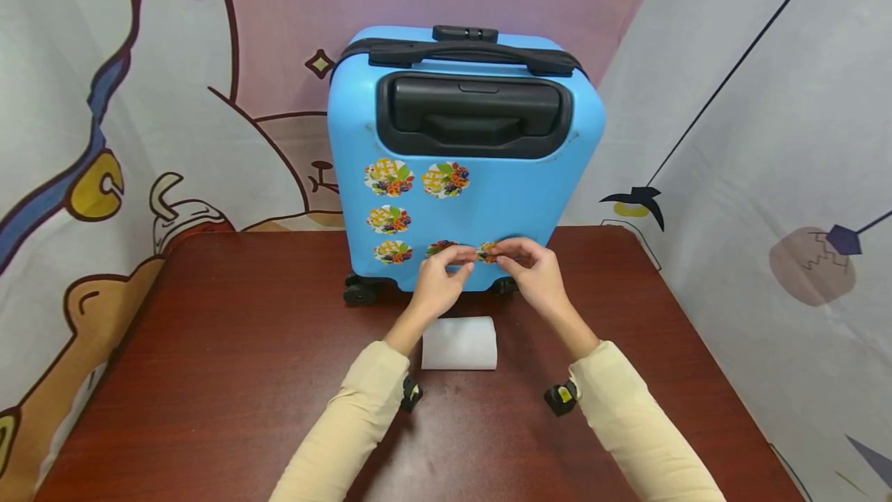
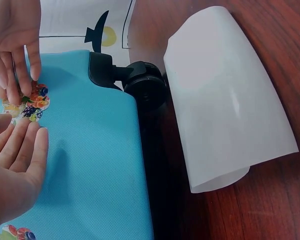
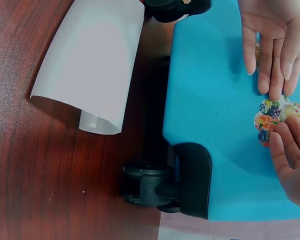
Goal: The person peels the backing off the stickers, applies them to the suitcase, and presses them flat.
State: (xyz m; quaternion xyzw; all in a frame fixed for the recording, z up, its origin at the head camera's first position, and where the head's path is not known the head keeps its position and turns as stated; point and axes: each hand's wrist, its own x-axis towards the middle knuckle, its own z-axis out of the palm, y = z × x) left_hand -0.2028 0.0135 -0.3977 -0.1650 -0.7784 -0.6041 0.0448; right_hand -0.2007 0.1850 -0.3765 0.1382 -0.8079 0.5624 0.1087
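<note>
A blue suitcase (image 1: 516, 200) stands upright with round fruit-print stickers on its face. At the lower right of that face lies one such sticker (image 2: 36, 102), partly covered by fingers. My left hand (image 1: 439, 281) touches its left edge with straight fingertips. From the other side my right hand (image 1: 536, 273) rests its extended fingers on the same sticker; the right wrist view shows these fingers (image 3: 292, 137) over its print. Another sticker (image 1: 440, 247) is partly hidden behind the left hand. More stickers (image 1: 389, 177) sit at the left and upper middle.
A curled white sheet (image 1: 459, 344) lies on the dark red table (image 1: 230, 370) before the suitcase. Black wheels (image 1: 360, 290) stick out at its bottom. The black handle recess (image 1: 474, 115) is near its top. A cartoon-printed cloth (image 1: 188, 60) hangs behind.
</note>
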